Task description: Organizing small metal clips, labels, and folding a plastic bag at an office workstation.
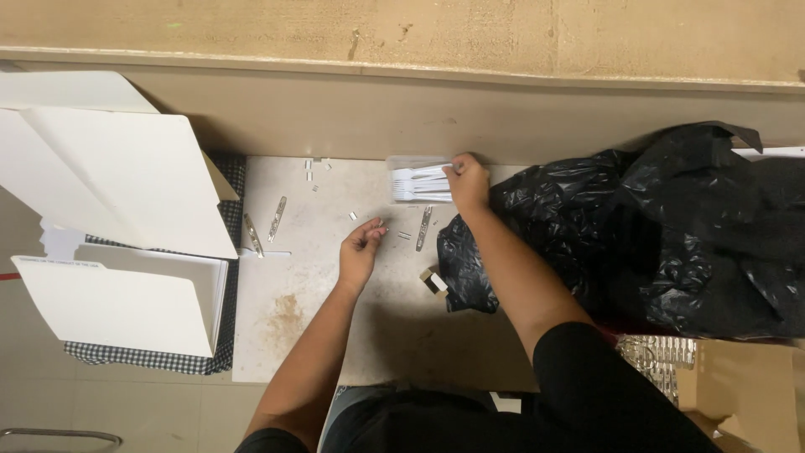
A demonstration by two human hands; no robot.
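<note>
At the far left I see white folders (pixel 126 180) fanned over a checked cloth (pixel 159 361), well clear of the work. On the pale table (pixel 293 335) beside them lie two thin metal strips (pixel 277 218), slanted, with small bits scattered beyond.

Next comes my left hand (pixel 360 247), raised just above the table with fingers curled inward; it seems to be pinching a tiny piece at the fingertips, though I cannot tell for sure. Another metal strip (pixel 424 228) lies just right of it, nearly upright in the view.

My right hand (pixel 467 180) reaches to the back edge and its fingers are closed on the handle ends of a bundle of white plastic forks (pixel 419 184). The bundle's long axis runs left to right, tines pointing left, handles toward the black plastic bag (pixel 654 226) that fills the right side.

I judge this a picking-up step: the forks are gripped but resting. Lifting them would call for a firm, even pinch so the bundle does not splay.
</note>
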